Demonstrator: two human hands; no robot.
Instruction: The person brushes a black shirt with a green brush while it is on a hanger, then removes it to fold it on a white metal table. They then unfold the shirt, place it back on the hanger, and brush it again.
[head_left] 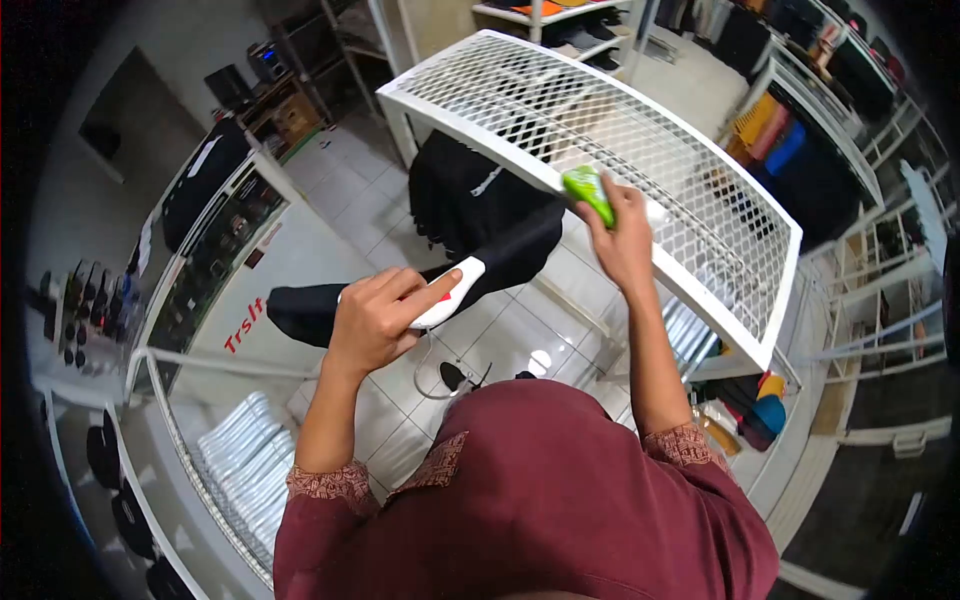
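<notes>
My left hand (385,315) is closed around a white handheld device (452,294) with a red mark on it, its index finger stretched along the top. Black fabric (300,310) shows behind and beyond this hand. My right hand (622,240) grips a small bright green object (588,194) with pale markings, blurred at its edges, at the front rim of a white mesh rack (720,210). Between and beyond both hands hangs a black garment (465,195) with small white lettering. Below my left hand a thin pale loop (420,375) hangs over the tiled floor.
Left stands a white counter (290,265) with red lettering, near a rack of sunglasses (85,300). Silvery stacked packets (245,450) lie at lower left. Caps (765,415) sit under the mesh rack on the right. Clothes racks (800,150) and shelves (570,30) line the back.
</notes>
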